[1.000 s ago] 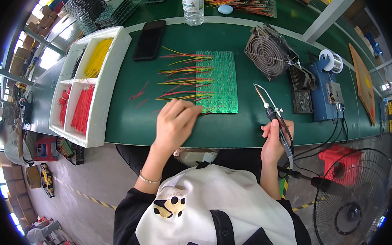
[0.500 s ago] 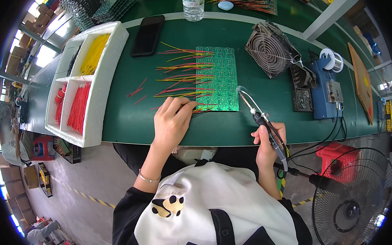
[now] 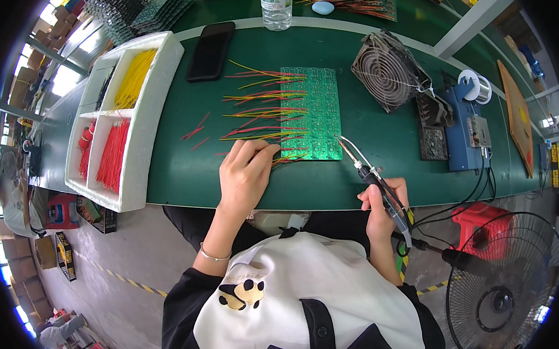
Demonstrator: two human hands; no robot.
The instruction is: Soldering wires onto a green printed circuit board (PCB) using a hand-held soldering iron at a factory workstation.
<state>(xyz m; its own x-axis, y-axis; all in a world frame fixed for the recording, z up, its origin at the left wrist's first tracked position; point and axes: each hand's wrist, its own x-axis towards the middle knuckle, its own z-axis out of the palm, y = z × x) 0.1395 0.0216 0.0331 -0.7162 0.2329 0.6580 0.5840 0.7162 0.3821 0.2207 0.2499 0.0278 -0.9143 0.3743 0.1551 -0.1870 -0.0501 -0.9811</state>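
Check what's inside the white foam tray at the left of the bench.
The white foam tray has compartments holding yellow wires at the far end, red wires nearer, and more red ones beside them. A dark item fills another slot; the wires cover the tray floor.

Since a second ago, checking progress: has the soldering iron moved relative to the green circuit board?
Yes. The soldering iron in the right hand swung left; its tip now nearly touches the green circuit board.

An electronics assembly workshop: a green bench [image 3: 180,170] carries a circuit board [image 3: 313,113], wire trays [image 3: 139,112], a soldering station [image 3: 471,130], and a fume fan [image 3: 387,70].
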